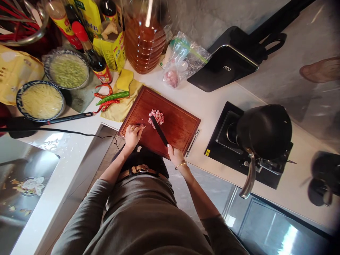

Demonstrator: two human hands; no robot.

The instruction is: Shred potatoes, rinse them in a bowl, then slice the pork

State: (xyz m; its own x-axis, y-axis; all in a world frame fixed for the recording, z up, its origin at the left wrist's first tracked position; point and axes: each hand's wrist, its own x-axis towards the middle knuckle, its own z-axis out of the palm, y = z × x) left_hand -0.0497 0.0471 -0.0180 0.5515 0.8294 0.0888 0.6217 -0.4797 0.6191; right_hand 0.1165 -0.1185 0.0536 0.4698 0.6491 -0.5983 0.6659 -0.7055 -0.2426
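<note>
A reddish wooden cutting board [175, 124] lies on the white counter in front of me. A small pile of cut pink meat [156, 117] sits on it. My right hand [174, 154] grips the handle of a dark knife [158, 130], whose blade points toward the meat pile. My left hand [132, 134] rests on the board's near left edge, its fingers pinching a small piece of meat [142, 125].
Red and green chillies [110, 97] lie on a yellow cloth left of the board. Two bowls [41, 101] of shredded vegetables, sauce bottles and an oil jug [145, 39] stand behind. A black pot [262, 131] sits on the stove at right. A sink [23, 187] is at left.
</note>
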